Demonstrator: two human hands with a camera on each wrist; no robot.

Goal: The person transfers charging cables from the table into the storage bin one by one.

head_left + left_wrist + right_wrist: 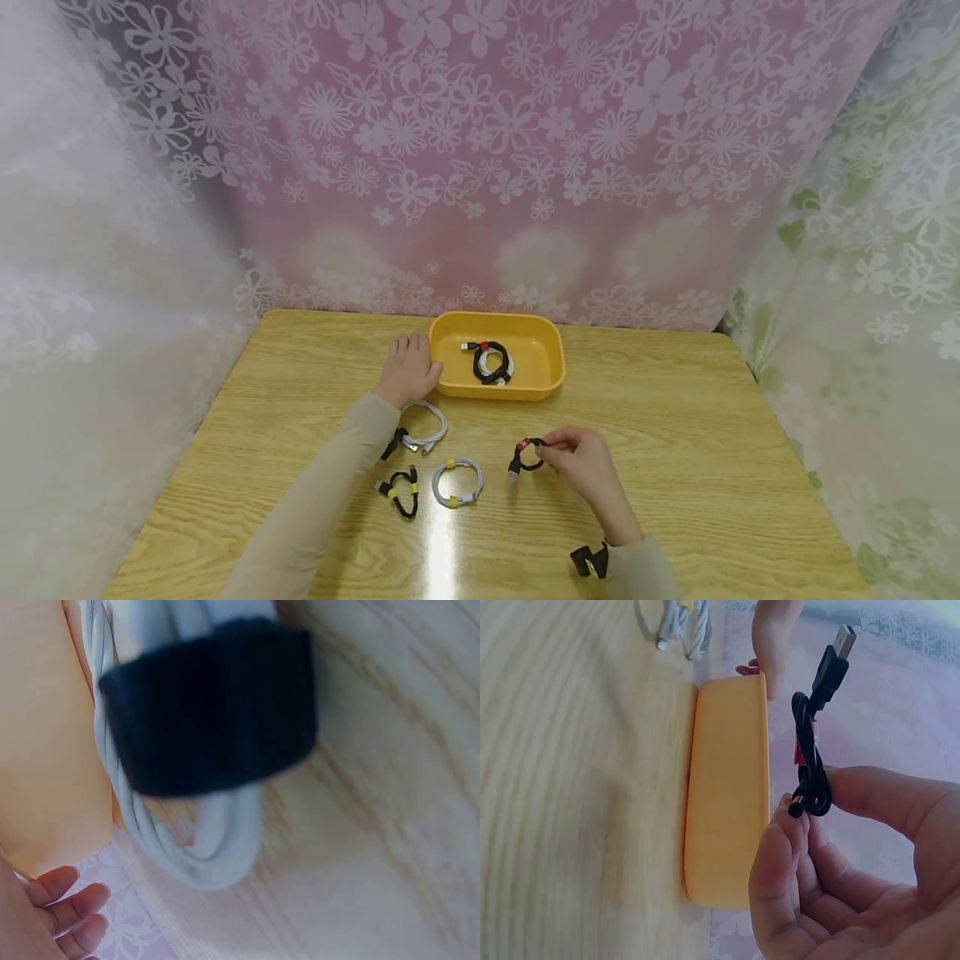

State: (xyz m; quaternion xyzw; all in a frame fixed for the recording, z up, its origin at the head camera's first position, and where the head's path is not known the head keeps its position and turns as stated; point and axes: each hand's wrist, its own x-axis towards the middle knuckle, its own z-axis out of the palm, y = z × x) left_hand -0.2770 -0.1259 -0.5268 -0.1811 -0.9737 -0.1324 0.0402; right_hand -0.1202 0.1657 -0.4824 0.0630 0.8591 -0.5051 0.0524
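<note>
My right hand [588, 467] pinches a coiled black USB cable [810, 754] with a red tie between thumb and fingers, above the table in front of the yellow tray [498, 393]. The cable's metal USB plug [845, 641] points up in the right wrist view, its round plug end close to my fingertips. At the tray's left end is my left hand [408, 367], thumb at the rim and fingers extended outside the wall. Inside the tray lie a black cable [480, 367] with a red tie and a white cable [510, 367], overlapping.
A white cable [442, 417] with a black strap lies under my left forearm and looms large in the left wrist view. In front are a short black cable [414, 500] and a grey-white cable [481, 479], both with yellow ties. Floral curtains [480, 167] enclose the wooden table [712, 467].
</note>
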